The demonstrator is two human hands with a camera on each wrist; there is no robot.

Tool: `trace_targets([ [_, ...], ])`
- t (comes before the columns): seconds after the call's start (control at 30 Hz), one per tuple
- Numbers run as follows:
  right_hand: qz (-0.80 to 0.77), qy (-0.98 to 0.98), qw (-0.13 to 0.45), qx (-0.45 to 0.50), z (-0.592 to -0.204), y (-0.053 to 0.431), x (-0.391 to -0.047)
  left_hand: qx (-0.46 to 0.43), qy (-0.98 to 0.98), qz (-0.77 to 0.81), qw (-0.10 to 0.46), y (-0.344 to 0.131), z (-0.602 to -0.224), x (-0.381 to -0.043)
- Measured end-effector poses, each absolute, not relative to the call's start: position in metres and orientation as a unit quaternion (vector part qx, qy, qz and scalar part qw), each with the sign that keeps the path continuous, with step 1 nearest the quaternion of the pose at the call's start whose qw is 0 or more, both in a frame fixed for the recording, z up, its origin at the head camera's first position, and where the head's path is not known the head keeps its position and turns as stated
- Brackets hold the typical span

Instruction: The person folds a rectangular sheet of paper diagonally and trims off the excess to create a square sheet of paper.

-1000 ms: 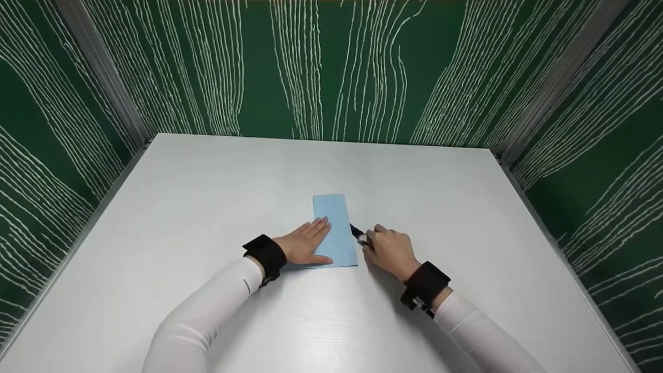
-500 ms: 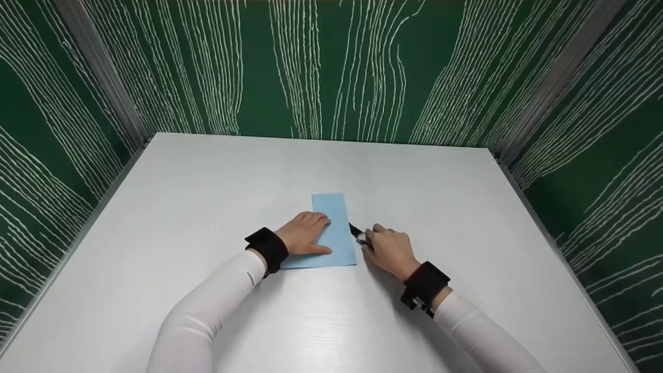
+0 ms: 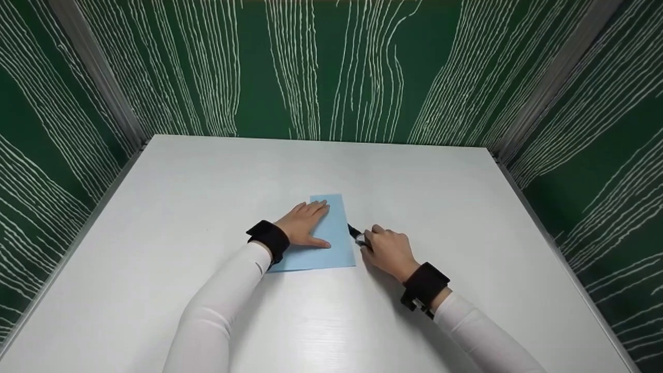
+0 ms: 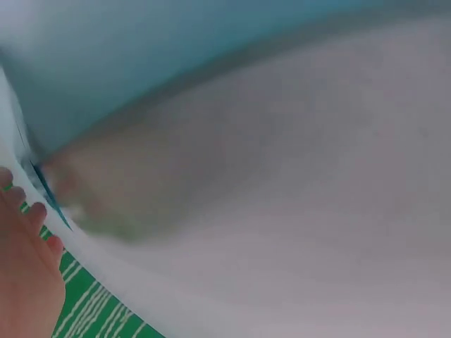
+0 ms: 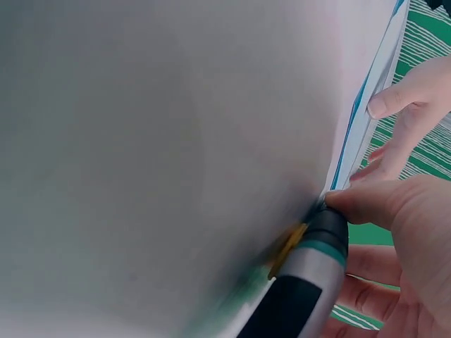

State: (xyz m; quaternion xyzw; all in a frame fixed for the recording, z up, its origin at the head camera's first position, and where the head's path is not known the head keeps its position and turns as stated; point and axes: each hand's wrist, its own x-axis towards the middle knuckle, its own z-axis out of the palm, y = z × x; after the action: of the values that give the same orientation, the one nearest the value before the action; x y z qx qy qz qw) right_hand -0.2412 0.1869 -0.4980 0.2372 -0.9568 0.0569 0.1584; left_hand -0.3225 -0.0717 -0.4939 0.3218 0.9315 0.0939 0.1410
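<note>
A blue sheet of paper (image 3: 339,248) lies flat near the middle of the white table; its edge shows more than one layer in the right wrist view. My left hand (image 3: 303,224) rests on it with fingers spread and thumb out to the side. Just right of the paper, my right hand (image 3: 387,249) grips a black-and-grey tool (image 3: 357,235) with a dark tip pointing at the paper's right edge. In the right wrist view, the tool (image 5: 303,282) shows a teal band and a yellow part; thumb and fingers curl around it. Its exact kind is unclear.
The white table (image 3: 233,171) reaches back to a green wall (image 3: 352,67) with pale wavy lines. Similar green walls stand at both sides, with grey metal posts (image 3: 103,77) in the corners. Black bands (image 3: 427,285) circle both wrists.
My left hand has slid forward along the paper, from its near part toward its far end. More of the paper's near left corner shows. The right hand and tool stay almost still.
</note>
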Motion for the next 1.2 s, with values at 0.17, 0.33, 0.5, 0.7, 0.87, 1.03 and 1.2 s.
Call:
trace_targets([
  [0.17,0.071,-0.957,0.151,0.238,-0.498,0.187,-0.241,0.31,0.931,0.08,0.174,-0.072,-0.489,-0.323],
  [0.33,0.073,-0.957,0.146,0.238,-0.497,0.187,-0.242,0.309,0.93,0.078,0.186,-0.073,-0.487,-0.321],
  [0.5,0.074,-0.958,0.138,0.24,-0.494,0.187,-0.239,0.315,0.927,0.075,0.189,-0.074,-0.488,-0.321],
  [0.7,0.066,-0.958,0.137,0.242,-0.492,0.188,-0.232,0.33,0.922,0.077,0.187,-0.074,-0.49,-0.318],
  [0.87,0.072,-0.959,0.126,0.244,-0.492,0.188,-0.226,0.339,0.919,0.072,0.186,-0.076,-0.486,-0.311],
  [1.03,0.078,-0.96,0.115,0.243,-0.491,0.189,-0.22,0.347,0.916,0.077,0.186,-0.076,-0.48,-0.304],
  [1.2,0.084,-0.961,0.112,0.239,-0.491,0.189,-0.217,0.35,0.914,0.073,0.193,-0.075,-0.48,-0.302],
])
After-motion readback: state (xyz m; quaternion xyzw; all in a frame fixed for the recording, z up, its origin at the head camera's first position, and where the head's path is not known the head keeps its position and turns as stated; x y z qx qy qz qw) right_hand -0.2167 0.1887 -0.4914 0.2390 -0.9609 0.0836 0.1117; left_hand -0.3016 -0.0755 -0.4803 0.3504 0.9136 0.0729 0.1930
